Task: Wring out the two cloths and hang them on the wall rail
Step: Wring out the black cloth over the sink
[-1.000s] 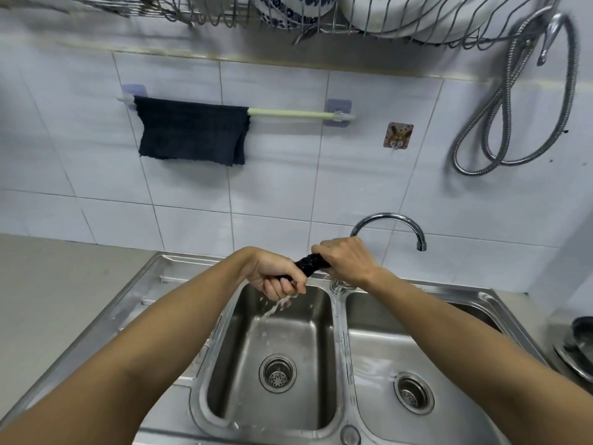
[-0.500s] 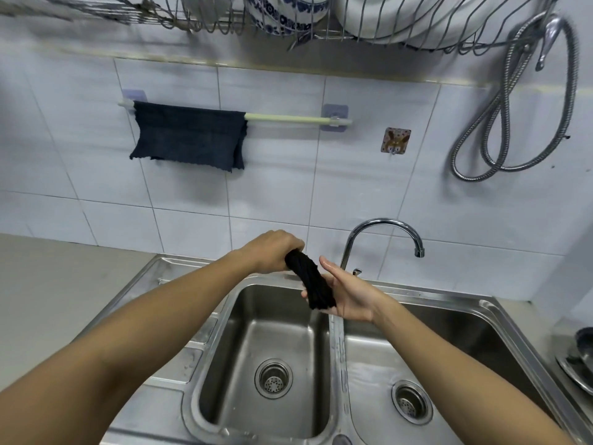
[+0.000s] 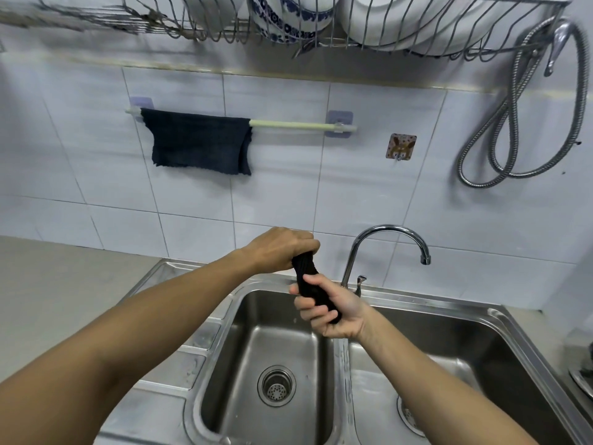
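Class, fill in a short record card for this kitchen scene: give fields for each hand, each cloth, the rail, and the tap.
left hand: gripping upper end of twisted cloth
right hand: gripping its lower end
twisted cloth: dark, rolled tight, held above the sink
hung cloth: dark, draped over left part of rail
wall rail: right part bare
tap: no water running

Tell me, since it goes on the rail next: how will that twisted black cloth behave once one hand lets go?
The black cloth is soft knit, so it will probably unwind and hang limp. Just wrung, it is likely damp and a little heavy. It should drape like the dark cloth on the rail.
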